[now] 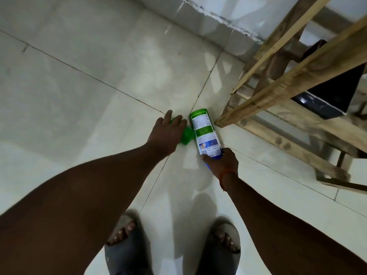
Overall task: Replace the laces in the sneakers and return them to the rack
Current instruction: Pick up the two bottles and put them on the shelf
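over floor [83, 100] — bottle [202, 132] in r hand [222, 163]

green thing [187, 136] mostly under left hand [166, 132], bottle [202, 127] print unreadable, wooden rack [288, 84] cut off at right

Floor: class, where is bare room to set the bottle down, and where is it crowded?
Free: the wide tiles left of the left hand, up to the wall; also the patch ahead of the slippers. Crowded: around the bottle, green lid and wooden rack corner.
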